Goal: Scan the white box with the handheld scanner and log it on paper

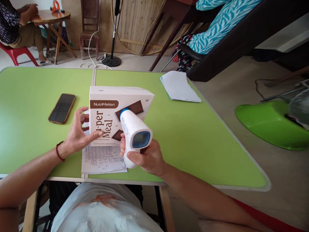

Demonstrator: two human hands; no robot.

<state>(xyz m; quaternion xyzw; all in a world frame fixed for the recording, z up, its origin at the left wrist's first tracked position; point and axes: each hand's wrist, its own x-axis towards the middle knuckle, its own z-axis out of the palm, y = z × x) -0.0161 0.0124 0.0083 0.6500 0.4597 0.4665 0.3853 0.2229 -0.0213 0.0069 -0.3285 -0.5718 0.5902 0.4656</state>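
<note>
Nearest in the head view is the white shirt [103, 209]; beyond, the right hand [152, 158] wraps the handle of an infrared thermometer [134, 127] before the NutriMotion box [109, 114], whose left edge the left hand [79, 132] clasps. Aiming looks done; whether a reading has registered I cannot tell. The barrel's long axis runs forward-left, nose boxward.

A red bracelet [57, 151] and pale printed top [103, 212] are worn.

Right fingers [135, 158] grip white device [135, 125], left fingers [96, 135] hold box [109, 116].
</note>
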